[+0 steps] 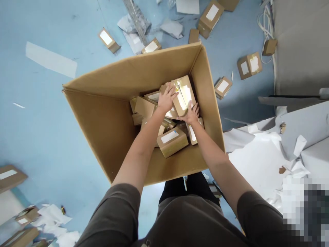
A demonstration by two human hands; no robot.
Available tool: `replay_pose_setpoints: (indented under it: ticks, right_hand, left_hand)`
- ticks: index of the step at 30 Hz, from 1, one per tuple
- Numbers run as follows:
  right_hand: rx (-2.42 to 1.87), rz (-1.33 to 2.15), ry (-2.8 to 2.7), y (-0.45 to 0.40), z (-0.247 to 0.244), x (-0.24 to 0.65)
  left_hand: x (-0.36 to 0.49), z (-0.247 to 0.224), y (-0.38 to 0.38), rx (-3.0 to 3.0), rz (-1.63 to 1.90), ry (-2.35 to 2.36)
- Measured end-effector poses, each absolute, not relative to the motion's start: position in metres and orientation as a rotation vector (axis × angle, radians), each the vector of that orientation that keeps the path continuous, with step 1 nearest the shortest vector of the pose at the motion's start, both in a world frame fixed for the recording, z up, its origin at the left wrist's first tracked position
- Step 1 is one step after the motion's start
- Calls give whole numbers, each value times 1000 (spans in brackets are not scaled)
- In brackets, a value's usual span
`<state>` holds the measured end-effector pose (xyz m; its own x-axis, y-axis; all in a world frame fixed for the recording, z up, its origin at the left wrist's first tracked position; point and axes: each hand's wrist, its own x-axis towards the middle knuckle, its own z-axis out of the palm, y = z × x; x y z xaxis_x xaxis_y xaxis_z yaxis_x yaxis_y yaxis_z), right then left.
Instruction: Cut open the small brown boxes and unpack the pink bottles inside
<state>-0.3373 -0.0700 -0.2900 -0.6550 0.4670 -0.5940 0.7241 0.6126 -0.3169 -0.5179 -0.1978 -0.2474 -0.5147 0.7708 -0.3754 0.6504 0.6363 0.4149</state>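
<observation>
Both my arms reach down into a large open cardboard box [102, 127]. Inside it, toward the right, lies a taped brown carton [185, 90] with white labels. My left hand [167, 97] rests on the left part of this carton, fingers spread. At the carton's lower right edge is my right hand [190, 114], its fingers apart and touching the side. Below them sits a smaller carton [172, 141] with a white label and a blue mark. Several other small cartons lie jumbled under and left of my hands, partly hidden by my left forearm.
Small labelled cartons [210, 15] and plastic bags [172, 28] are scattered on the blue floor [46, 113] beyond the box. Torn white sheets [257, 161] heap up at the right, near a coiled white cable [266, 31]. More cartons [10, 178] and paper lie at the left.
</observation>
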Motion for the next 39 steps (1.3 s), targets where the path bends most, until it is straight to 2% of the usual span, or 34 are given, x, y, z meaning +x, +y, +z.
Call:
replay_pose_setpoints:
  ticks: [8, 12, 17, 22, 26, 31, 39]
  right_hand:
    - [685, -592, 2507, -97, -289, -363]
    - [500, -565, 2553, -96, -287, -359]
    - [477, -543, 2566, -82, -280, -347]
    - [382, -509, 2617, -74, -243, -335]
    - [285, -472, 2689, -82, -182, -330]
    - [205, -404, 2818, -101, -76, -317]
    - [434, -311, 3049, -98, 81, -228]
  left_hand:
    - [-470, -230, -278, 842, 216, 2486]
    - [-468, -229, -284, 838, 192, 2527]
    - [-492, -228, -283, 1106, 284, 2431]
    - [-497, -198, -285, 1242, 272, 2396]
    - [-497, -144, -289, 1376, 217, 2352]
    - [-497, -44, -301, 1524, 107, 2336]
    - [-452, 122, -274, 1885, 148, 2267]
